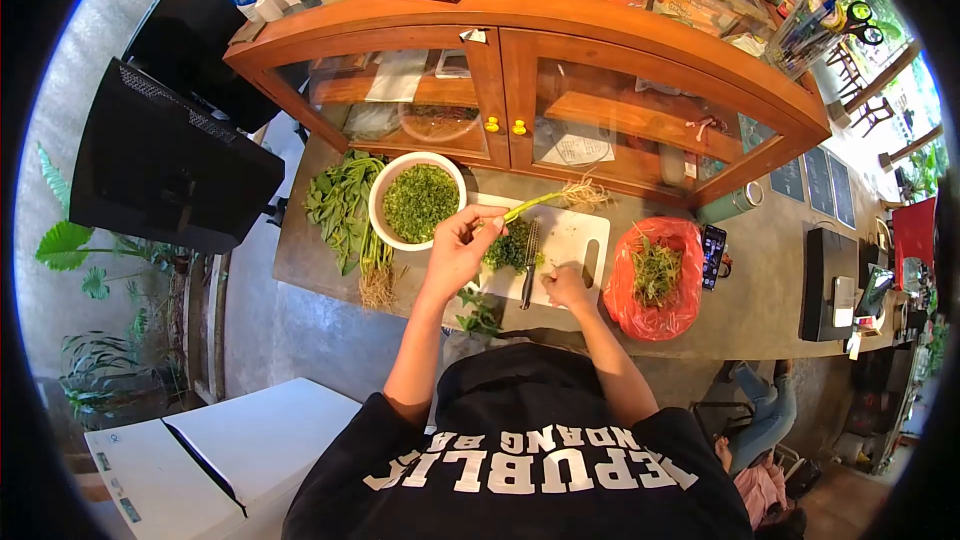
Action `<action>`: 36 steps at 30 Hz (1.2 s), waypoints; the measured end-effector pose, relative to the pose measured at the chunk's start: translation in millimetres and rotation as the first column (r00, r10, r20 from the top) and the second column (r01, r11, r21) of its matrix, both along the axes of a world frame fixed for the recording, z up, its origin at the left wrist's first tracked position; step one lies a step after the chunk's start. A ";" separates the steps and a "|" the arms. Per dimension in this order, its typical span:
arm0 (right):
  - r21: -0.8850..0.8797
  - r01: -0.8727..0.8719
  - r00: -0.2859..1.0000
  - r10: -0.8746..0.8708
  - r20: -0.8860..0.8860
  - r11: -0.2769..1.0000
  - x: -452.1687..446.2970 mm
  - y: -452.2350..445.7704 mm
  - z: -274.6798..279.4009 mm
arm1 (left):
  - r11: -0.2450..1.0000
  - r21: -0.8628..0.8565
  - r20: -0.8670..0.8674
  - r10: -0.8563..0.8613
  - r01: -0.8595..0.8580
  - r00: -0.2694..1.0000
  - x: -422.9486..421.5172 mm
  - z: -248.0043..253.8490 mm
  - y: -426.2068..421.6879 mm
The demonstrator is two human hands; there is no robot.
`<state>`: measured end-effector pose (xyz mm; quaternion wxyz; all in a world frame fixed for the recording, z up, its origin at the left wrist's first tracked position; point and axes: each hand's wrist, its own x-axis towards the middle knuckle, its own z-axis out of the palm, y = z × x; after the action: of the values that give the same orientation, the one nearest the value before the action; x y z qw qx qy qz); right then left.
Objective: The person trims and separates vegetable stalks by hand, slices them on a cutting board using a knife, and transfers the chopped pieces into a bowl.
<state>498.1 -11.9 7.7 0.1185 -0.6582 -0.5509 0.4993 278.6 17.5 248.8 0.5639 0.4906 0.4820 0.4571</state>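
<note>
My left hand pinches a leafy green's stem, its pale roots pointing right over the white cutting board. My right hand is closed above the board's near side; whatever its curled fingers may hold is hidden. Between the hands a knife lies on the board beside chopped greens. Dark green leaves show below my left hand at the counter's near edge; I cannot tell whether they belong to the held stem. A white bowl of finely chopped greens stands left of the board.
Uncut greens with roots lie left of the bowl. Right of the board sits a red plastic bag holding trimmings, beside a phone and a green cylinder. A wooden glass-door cabinet stands behind. Another person's leg shows at lower right.
</note>
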 end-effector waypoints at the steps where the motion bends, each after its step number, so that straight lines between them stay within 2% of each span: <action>1: -0.002 0.000 1.000 0.000 0.000 1.000 4.0 -0.4 -1.9 | 0.999 0.031 -0.022 -0.006 0.007 1.000 0.5 -4.1 2.9; 3: -0.047 0.142 0.987 -0.145 -0.073 0.989 9.9 -1.9 -4.5 | 0.994 0.112 -0.066 -0.008 0.016 0.998 4.1 -10.9 4.8; 4: -0.048 0.149 0.986 -0.152 -0.071 0.988 7.5 -0.9 4.6 | 0.994 0.111 -0.065 -0.015 0.022 0.998 5.6 -14.0 5.1; 6: -0.082 -0.011 0.998 0.016 0.060 0.997 -8.9 -2.5 24.6 | 0.989 0.128 -0.178 -0.044 0.067 0.983 6.0 -21.6 4.3; 7: 0.162 -0.111 0.972 0.073 0.225 0.980 -18.2 -5.5 27.6 | 0.987 0.144 -0.225 -0.042 0.076 0.973 5.1 -29.6 5.5; 8: 0.163 -0.106 0.972 0.068 0.223 0.981 -27.6 -9.4 31.0 | 0.986 0.144 -0.228 -0.047 0.081 0.973 4.0 -37.3 5.6; 10: 0.421 -0.066 0.946 -0.078 0.315 0.905 -41.6 -18.5 26.0 | 0.993 0.100 -0.239 -0.031 0.057 0.971 2.3 -45.8 3.6; 11: 0.333 0.001 0.964 -0.089 0.250 0.943 -45.3 -17.4 23.3 | 0.993 0.098 -0.242 -0.035 0.060 0.970 2.1 -50.4 3.3; 15: 0.245 0.058 0.987 -0.093 0.131 0.968 -39.4 -17.5 26.2 | 0.997 0.069 -0.086 0.024 -0.018 0.996 5.5 -81.4 0.5; 17: 0.003 0.216 0.967 -0.213 -0.139 0.976 -30.3 -17.3 29.7 | 0.998 0.061 -0.043 0.035 -0.033 0.998 1.7 -101.6 1.2; 20: 0.053 0.286 0.936 -0.266 -0.231 0.957 -8.7 -25.8 34.4 | 1.000 -0.016 -0.033 0.006 -0.006 0.999 -0.7 -127.5 -0.1; 21: 0.051 0.275 0.949 -0.262 -0.177 0.960 -1.3 -29.9 55.8 | 1.000 -0.013 -0.027 0.016 -0.017 1.000 1.3 -133.6 -0.9; 22: 0.049 0.282 0.947 -0.270 -0.173 0.958 7.0 -36.2 48.7 | 1.000 -0.010 -0.021 0.026 -0.027 0.999 3.6 -137.6 -1.6; 23: 0.335 0.169 0.985 -0.165 -0.040 0.927 17.0 -46.6 42.8 | 0.998 -0.067 -0.007 0.015 -0.016 1.000 4.6 -140.9 -3.0; 24: 0.574 0.008 0.988 -0.094 0.120 0.818 25.4 -57.5 37.4 | 0.998 -0.069 -0.004 0.009 -0.009 1.000 7.0 -145.2 -4.4; 25: 0.395 0.003 0.975 -0.090 0.203 0.919 31.2 -66.5 36.6 | 0.996 -0.082 0.008 0.021 -0.020 1.000 9.8 -151.1 -5.5; 26: 0.393 0.008 0.974 -0.096 0.206 0.919 36.9 -74.9 35.9 | 0.995 -0.096 0.021 0.033 -0.031 0.999 12.3 -156.9 -5.4; 29: 0.163 -0.198 0.958 0.156 0.241 0.967 45.9 -95.8 42.3 | 0.995 -0.087 0.036 0.042 -0.038 0.998 17.2 -179.0 -6.7; 32: 0.117 -0.265 0.938 0.228 0.263 0.957 44.5 -107.7 49.3 | 0.990 -0.127 0.023 0.065 -0.061 0.998 22.9 -187.0 -11.1; 34: 0.091 -0.246 0.944 0.218 0.248 0.965 46.5 -112.4 45.6 | 0.984 -0.165 0.009 0.071 -0.069 0.997 24.1 -190.4 -11.0; 36: 0.047 -0.276 0.913 0.247 0.326 0.960 48.8 -115.9 42.5 | 0.987 -0.141 -0.010 0.081 -0.081 0.997 24.8 -193.7 -11.3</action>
<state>546.9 -127.8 50.2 -0.0092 -0.6439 -0.6680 0.3728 303.3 6.1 55.1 0.5773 0.4303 0.5340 0.4432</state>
